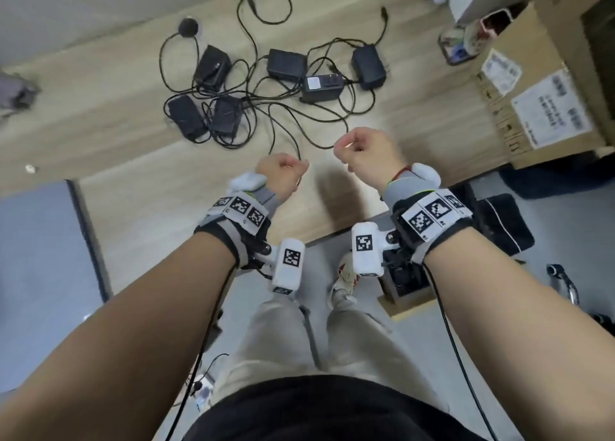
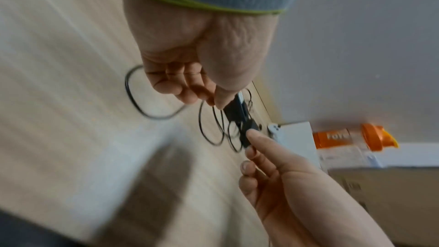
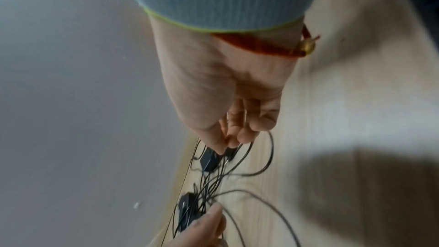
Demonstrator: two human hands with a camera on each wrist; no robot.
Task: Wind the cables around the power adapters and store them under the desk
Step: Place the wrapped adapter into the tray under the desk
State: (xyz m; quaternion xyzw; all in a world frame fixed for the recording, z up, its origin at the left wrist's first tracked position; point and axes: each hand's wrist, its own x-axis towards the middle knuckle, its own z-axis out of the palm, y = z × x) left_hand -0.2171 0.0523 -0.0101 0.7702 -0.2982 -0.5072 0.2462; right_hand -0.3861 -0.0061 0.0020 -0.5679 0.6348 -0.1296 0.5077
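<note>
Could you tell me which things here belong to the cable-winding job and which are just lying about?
Part of the job:
- power adapters
- tangled cables
- cable pinched by the left hand and the right hand
- desk

Just lying about:
- cardboard box
- orange bottle
- black round puck
- black bag

Head view: high above, facing down and forward past both forearms onto the desk (image 1: 109,84), left hand (image 1: 283,171) and right hand (image 1: 362,151) mid-frame, adapters (image 1: 286,64) and cables (image 1: 263,121) just beyond the knuckles. Left wrist view: very close, from under the cuff along the left hand (image 2: 190,59), opposite hand entering lower right, blurred. Right wrist view: same closeness along the right hand (image 3: 228,97); all three share the cable tangle beyond the fingertips.
</note>
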